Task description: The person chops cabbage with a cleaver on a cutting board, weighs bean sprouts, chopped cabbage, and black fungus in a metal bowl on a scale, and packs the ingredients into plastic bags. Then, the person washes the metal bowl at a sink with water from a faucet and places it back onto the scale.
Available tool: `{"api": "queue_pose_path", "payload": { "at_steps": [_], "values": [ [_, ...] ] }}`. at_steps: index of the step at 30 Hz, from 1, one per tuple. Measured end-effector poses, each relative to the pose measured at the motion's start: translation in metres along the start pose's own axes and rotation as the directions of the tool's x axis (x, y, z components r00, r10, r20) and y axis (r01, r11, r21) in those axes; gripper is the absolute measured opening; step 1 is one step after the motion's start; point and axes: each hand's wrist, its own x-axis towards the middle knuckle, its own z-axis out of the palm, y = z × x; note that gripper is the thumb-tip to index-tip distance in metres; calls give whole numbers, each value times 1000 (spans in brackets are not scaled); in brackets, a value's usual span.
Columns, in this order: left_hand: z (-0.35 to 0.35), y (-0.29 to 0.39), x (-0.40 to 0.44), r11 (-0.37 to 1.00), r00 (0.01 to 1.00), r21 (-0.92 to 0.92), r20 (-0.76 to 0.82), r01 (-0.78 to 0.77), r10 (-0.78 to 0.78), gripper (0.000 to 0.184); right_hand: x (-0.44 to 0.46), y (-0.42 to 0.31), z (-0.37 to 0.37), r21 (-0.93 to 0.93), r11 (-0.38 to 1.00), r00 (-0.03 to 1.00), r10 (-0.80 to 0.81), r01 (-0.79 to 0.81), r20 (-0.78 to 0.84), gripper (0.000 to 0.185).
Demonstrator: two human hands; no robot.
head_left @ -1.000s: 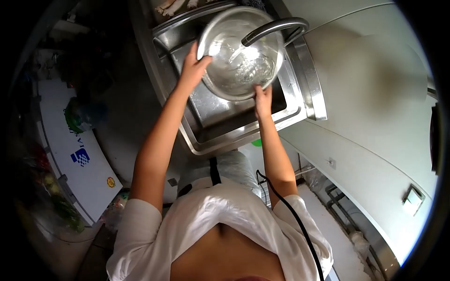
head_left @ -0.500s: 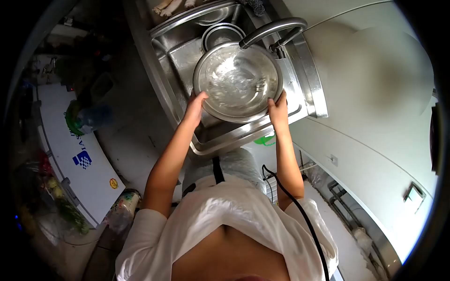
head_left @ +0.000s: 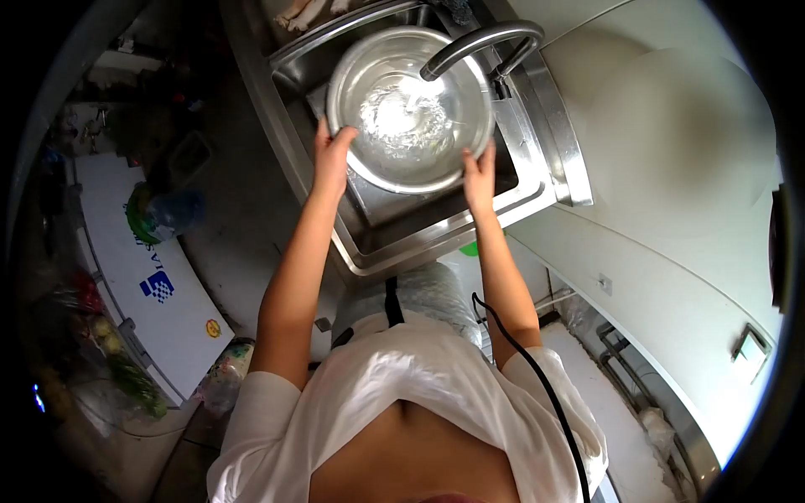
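Note:
A round metal basin (head_left: pixel 402 159) with water in it is held over the steel sink (head_left: pixel 377 239). My left hand (head_left: pixel 332 158) grips its lower left rim, thumb on top. At the lower right rim is my right hand (head_left: pixel 479 178), thumb and fingers closed on the edge. The curved faucet (head_left: pixel 482 44) reaches over the basin's upper right part, its mouth above the water. Bright glare and ripples cover the water. The basin hides much of the sink floor.
Pale root-like pieces (head_left: pixel 303 12) lie beyond the sink's far edge, near a dark scrubber (head_left: pixel 457 8). A white freezer (head_left: pixel 168 293) stands at the left, with a plastic bottle (head_left: pixel 178 213) beside it. A black cable (head_left: pixel 545 386) runs along my right side.
The basin first came toward me, then moved away and slightly left with both hands on it. It now covers the smaller round metal bowls seen in the sink half a second ago.

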Motion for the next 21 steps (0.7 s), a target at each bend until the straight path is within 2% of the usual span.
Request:
{"api": "queue_pose_path", "payload": {
  "at_steps": [1,2,3,4,5,6,7,10,12,13,14,15,16,18,20,21],
  "values": [
    [-5,6,4,999,1000,-50,8,3,-3,39,-1,4,9,44,985,978,162,-169,130,57],
    [-6,12,8,995,1000,-100,17,7,-6,39,-2,26,23,41,927,925,367,-372,104,55],
    [4,32,4,993,997,-89,-11,80,-82,38,-5,27,33,76,873,867,462,-482,188,53],
    [8,36,2,960,985,219,13,-173,175,39,-6,25,38,99,806,794,541,-584,276,52],
    [12,37,1,774,909,489,112,-402,401,39,-4,39,38,-109,922,900,387,-372,200,47],
    [15,39,0,464,781,677,275,-571,561,39,2,66,38,-324,935,966,201,-141,160,43],
    [10,36,0,377,762,706,360,-600,539,38,11,81,38,-527,846,987,1,85,160,40],
    [13,38,-9,144,673,770,432,-622,601,38,46,43,21,-634,741,969,-242,222,57,39],
    [12,37,-12,15,636,816,439,-578,635,40,84,41,11,-452,891,991,-19,-43,-133,36],
    [13,39,-15,-50,603,827,449,-560,660,41,104,42,6,-62,960,949,256,-271,-182,37],
    [15,42,-17,-115,568,836,459,-537,683,42,123,42,0,336,827,852,511,-452,-112,38],
    [16,45,-20,-105,562,841,442,-530,700,41,137,33,-7,633,559,749,661,-536,50,32],
    [17,49,-22,-97,555,847,425,-523,715,41,146,26,-14,794,276,713,650,-542,261,26],
    [18,56,-24,-55,528,845,382,-531,759,41,164,15,-20,876,79,668,681,-475,301,24],
    [17,62,-29,16,498,829,319,-559,807,40,172,25,-30,871,117,770,534,-478,351,33],
    [16,67,-29,28,455,779,336,-626,825,39,170,3,-35,860,201,776,559,-469,292,42]
  ]
}}
